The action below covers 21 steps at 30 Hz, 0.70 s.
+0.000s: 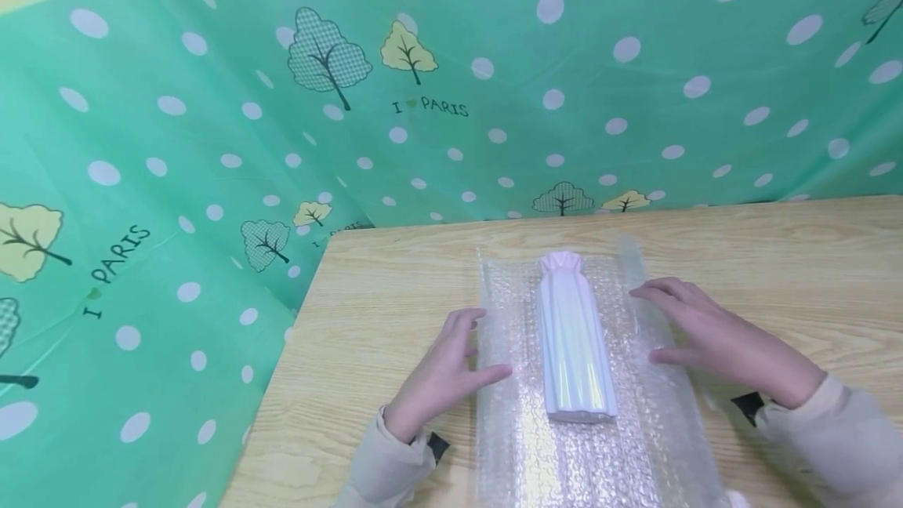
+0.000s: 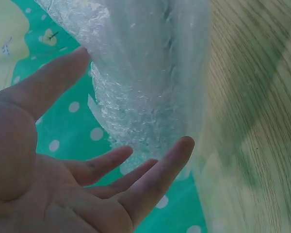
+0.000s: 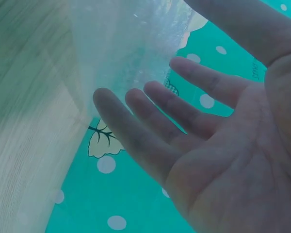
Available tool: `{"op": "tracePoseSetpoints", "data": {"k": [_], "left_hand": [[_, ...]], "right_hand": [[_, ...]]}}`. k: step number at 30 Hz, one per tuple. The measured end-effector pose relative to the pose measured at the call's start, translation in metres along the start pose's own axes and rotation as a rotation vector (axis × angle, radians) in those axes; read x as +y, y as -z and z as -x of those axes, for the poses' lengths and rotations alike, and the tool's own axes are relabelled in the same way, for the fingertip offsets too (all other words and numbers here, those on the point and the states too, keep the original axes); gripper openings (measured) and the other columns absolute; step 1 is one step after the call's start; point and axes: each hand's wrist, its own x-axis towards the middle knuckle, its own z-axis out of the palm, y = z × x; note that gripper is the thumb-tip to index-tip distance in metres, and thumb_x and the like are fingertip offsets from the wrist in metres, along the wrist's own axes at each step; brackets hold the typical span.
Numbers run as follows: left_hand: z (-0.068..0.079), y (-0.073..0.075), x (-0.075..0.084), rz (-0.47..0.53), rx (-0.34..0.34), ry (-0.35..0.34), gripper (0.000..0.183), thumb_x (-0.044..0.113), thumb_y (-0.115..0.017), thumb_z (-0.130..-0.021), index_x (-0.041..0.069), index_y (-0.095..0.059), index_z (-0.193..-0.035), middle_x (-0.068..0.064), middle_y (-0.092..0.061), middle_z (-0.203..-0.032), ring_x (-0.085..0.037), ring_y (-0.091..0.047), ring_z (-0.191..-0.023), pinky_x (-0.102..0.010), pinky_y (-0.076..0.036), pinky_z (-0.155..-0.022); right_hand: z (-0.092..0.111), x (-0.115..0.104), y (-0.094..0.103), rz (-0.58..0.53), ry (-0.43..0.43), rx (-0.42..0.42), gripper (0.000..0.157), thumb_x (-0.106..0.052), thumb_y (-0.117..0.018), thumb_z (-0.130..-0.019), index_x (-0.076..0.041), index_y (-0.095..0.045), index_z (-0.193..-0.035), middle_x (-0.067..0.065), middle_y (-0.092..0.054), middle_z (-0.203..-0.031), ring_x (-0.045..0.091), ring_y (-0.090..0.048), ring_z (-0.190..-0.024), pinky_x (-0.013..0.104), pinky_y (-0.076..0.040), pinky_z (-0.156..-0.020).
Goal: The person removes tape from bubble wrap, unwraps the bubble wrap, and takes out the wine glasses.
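A pale, glossy fluted vase (image 1: pixel 574 339) with a pinkish ruffled neck lies on its side on a sheet of bubble wrap (image 1: pixel 518 445), neck toward the back of the table. My left hand (image 1: pixel 449 367) is at the sheet's left edge, fingers loosely bent and thumb extended over the wrap. On the opposite edge, my right hand (image 1: pixel 698 328) has its fingers spread along the raised side of the sheet. Both wrist views show relaxed, parted fingers beside the bubble wrap (image 2: pixel 140 87), pinching nothing. In the right wrist view the wrap (image 3: pixel 121 53) hides the vase.
Wood-grain table (image 1: pixel 367 296) extends on both sides of the wrap. A green dotted cloth (image 1: pixel 451 85) with tree prints hangs behind the table and along its left. A small white object (image 1: pixel 737 499) shows at the bottom edge near the wrap's right corner.
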Motion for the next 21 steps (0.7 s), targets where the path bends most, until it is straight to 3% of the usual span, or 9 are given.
{"op": "tracePoseSetpoints", "data": {"k": [10,21], "left_hand": [[-0.002,0.004,-0.005,-0.042,-0.019,0.007,0.088,0.041,-0.073,-0.075,0.008,-0.026,-0.142,-0.011,-0.036,-0.137,-0.026,-0.054,-0.1,-0.031,-0.05,-0.077],[-0.003,0.005,-0.012,-0.04,-0.033,0.033,0.086,0.035,-0.075,-0.075,0.008,-0.028,-0.142,-0.011,-0.039,-0.135,-0.028,-0.048,-0.114,-0.04,-0.046,-0.091]], "right_hand": [[0.002,0.009,0.005,0.009,-0.009,-0.028,0.079,-0.026,-0.079,-0.069,-0.005,-0.04,-0.135,0.019,-0.04,-0.13,0.038,-0.038,-0.117,0.057,-0.042,-0.088],[0.006,0.015,0.008,-0.001,-0.051,-0.07,0.08,-0.026,-0.079,-0.069,-0.003,-0.039,-0.135,0.02,-0.039,-0.131,0.04,-0.036,-0.117,0.059,-0.04,-0.088]]}}
